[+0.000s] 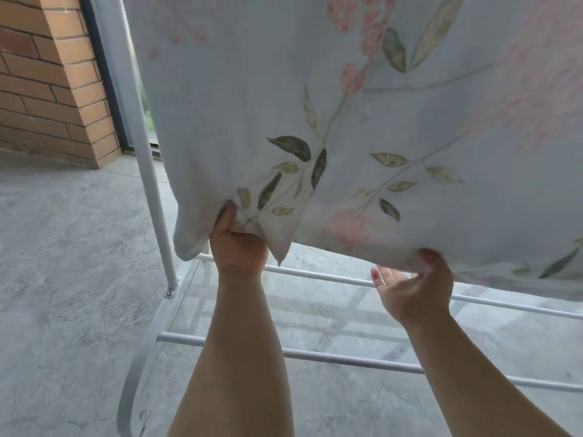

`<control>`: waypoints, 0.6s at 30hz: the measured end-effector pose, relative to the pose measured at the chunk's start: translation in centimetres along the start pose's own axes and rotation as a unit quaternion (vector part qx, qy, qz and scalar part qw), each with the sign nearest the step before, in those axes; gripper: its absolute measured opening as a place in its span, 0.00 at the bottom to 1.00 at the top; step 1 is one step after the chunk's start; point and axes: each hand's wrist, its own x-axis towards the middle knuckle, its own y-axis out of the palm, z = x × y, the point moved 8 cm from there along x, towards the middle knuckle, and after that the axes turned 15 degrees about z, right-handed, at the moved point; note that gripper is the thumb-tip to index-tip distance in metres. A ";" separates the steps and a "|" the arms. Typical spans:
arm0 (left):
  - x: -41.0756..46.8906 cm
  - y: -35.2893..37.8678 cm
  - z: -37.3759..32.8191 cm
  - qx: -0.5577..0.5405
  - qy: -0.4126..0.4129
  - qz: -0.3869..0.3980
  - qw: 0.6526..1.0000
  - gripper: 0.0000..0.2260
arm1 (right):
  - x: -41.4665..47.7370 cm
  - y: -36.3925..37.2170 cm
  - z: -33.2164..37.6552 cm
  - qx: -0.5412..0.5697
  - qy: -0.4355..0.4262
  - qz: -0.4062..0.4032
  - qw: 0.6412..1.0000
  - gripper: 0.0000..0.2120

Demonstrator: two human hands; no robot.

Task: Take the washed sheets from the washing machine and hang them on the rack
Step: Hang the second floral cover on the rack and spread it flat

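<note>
**Entry: white floral bedsheet [347, 121] with green leaves and pink blooms, hanging on the white tubular metal drying rack [140, 121], filling the upper centre and right of frame.**

Head view: we log our left hand [238, 244] at centre frame, gripping a bunched lower corner. Our right hand [413, 285], right of centre, sits palm-up under the hem, thumb hooked over it and fingers straight. We judge the cloth soft, limp, heavier if damp, and not fragile. It is best held at hem and corners, hands well apart. Red brick wall [47, 89] upper left; grey concrete floor [63, 247] below.
</note>
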 end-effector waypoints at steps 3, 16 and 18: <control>-0.3 0.3 0.2 -0.001 0.004 -0.044 0.999 0.14 | 1.2 -2.3 2.7 0.079 -0.019 0.003 0.997 0.30; -1.7 -3.3 -1.1 0.315 -0.014 -0.305 0.898 0.29 | 3.7 -2.5 6.2 0.039 -0.043 -0.130 0.990 0.15; -2.1 -3.5 -0.8 0.341 -0.013 -0.316 0.885 0.29 | 2.8 -2.6 5.7 -0.035 -0.013 -0.190 0.981 0.05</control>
